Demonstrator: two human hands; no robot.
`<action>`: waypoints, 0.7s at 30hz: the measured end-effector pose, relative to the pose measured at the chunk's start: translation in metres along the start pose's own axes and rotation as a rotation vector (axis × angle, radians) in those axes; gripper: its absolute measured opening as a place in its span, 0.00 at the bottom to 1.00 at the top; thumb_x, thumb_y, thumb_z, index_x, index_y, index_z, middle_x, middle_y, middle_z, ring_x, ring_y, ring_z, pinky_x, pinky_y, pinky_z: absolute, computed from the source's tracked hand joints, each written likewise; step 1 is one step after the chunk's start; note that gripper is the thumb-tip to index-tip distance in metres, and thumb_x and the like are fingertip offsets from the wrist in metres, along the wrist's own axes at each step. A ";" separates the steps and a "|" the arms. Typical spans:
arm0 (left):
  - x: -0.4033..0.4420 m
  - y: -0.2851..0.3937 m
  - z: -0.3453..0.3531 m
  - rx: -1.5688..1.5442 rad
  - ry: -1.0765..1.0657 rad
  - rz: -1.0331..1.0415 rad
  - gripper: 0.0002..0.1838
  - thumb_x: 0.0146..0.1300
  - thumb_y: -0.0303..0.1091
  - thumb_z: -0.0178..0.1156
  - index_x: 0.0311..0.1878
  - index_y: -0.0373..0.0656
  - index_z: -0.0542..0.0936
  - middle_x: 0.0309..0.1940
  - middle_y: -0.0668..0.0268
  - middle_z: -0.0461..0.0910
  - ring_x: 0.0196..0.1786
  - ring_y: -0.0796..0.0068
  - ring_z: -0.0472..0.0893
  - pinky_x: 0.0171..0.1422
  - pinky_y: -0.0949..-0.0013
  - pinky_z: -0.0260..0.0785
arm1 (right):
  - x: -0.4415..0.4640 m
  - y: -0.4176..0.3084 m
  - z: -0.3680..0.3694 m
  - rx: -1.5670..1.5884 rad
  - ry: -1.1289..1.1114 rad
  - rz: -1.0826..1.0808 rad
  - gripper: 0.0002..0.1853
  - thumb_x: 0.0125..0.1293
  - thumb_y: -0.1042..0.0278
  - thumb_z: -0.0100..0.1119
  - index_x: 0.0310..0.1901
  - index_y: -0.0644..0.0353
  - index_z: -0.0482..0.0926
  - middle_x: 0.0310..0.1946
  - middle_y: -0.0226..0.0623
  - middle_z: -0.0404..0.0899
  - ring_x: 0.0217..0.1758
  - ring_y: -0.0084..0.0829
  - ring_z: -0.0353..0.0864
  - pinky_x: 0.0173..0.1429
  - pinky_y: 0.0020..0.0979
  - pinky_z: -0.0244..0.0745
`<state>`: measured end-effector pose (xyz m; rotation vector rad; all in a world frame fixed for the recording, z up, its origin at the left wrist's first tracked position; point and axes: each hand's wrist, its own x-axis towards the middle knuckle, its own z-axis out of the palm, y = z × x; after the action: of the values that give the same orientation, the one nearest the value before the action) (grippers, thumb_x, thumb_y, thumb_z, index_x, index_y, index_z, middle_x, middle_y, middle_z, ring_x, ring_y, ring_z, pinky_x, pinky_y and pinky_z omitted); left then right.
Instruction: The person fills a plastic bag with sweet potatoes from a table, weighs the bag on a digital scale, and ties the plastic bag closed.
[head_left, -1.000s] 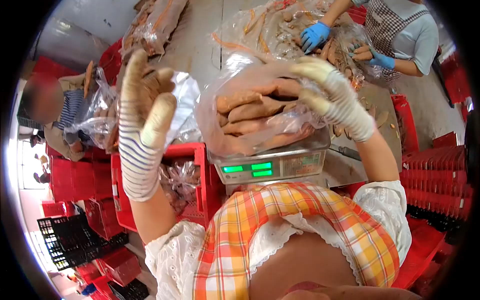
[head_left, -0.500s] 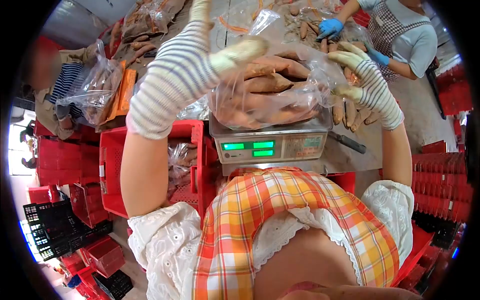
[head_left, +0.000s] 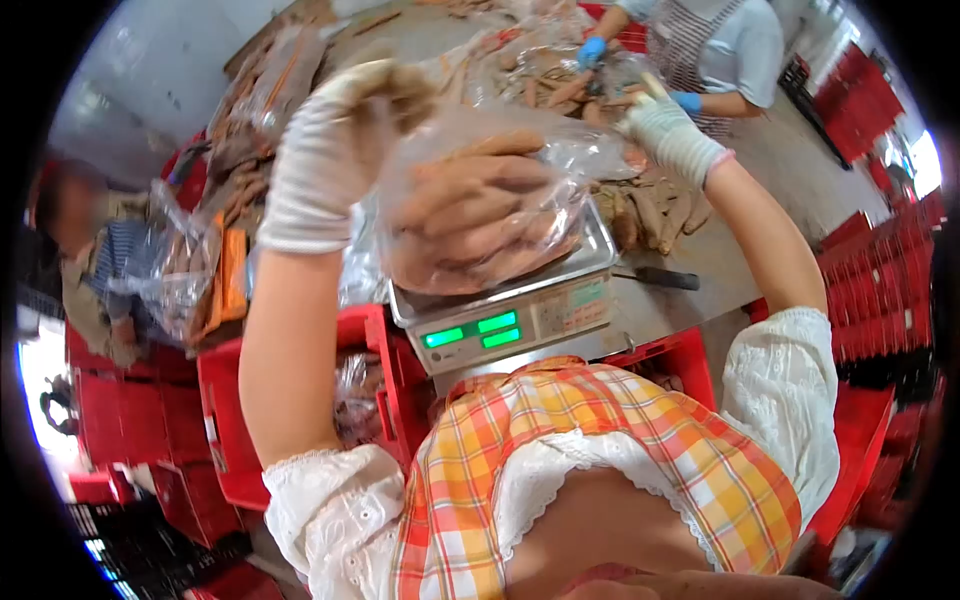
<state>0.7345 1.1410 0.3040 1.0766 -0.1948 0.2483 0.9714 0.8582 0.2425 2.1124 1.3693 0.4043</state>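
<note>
A clear plastic bag [head_left: 410, 250] full of sweet potatoes [head_left: 470, 205] rests on the metal pan of a digital scale [head_left: 520, 325] with lit green displays. My left hand [head_left: 335, 150], in a striped knit glove, has its fingers curled round the bag's upper left edge. On the other side my right hand [head_left: 668, 135], gloved likewise, grips the bag's upper right end with its fingers closed. Motion blurs both hands somewhat. Loose sweet potatoes [head_left: 655, 215] lie on the table to the right of the scale.
A red crate [head_left: 225, 410] holding bagged goods stands below left. A dark handle [head_left: 665, 278] sticks out beside the scale. Across the table a co-worker's blue-gloved hand [head_left: 592, 52] is among sweet potatoes. Another person [head_left: 95, 260] is at left near a filled bag [head_left: 185, 265].
My left hand has gone from spread fingers to curled on the bag's edge. The bag's left side is drawn up and leftward. The head view has turned, shifting the scene.
</note>
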 end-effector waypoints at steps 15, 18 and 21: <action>0.012 0.025 0.059 0.835 0.188 0.118 0.36 0.59 0.35 0.62 0.68 0.34 0.59 0.46 0.64 0.77 0.43 0.80 0.73 0.50 0.76 0.67 | 0.045 -0.014 -0.138 1.278 0.436 0.164 0.17 0.63 0.52 0.53 0.37 0.60 0.79 0.23 0.41 0.78 0.26 0.33 0.77 0.35 0.36 0.72; 0.017 0.020 0.041 0.574 -0.027 -0.017 0.52 0.51 0.46 0.70 0.72 0.40 0.49 0.38 0.66 0.75 0.37 0.78 0.73 0.44 0.71 0.69 | 0.065 -0.044 -0.112 1.494 0.768 0.016 0.16 0.61 0.53 0.57 0.33 0.60 0.79 0.24 0.40 0.79 0.26 0.32 0.76 0.34 0.34 0.70; 0.035 0.011 0.014 0.397 -0.037 -0.171 0.52 0.50 0.41 0.71 0.72 0.46 0.47 0.46 0.60 0.75 0.44 0.69 0.77 0.49 0.66 0.73 | 0.102 -0.067 -0.101 1.336 0.795 -0.182 0.07 0.55 0.63 0.58 0.35 0.52 0.78 0.27 0.38 0.79 0.30 0.37 0.78 0.35 0.36 0.73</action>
<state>0.7644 1.1376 0.3296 1.4840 -0.0867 0.1142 0.9112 1.0016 0.2741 2.8986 2.8256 0.2635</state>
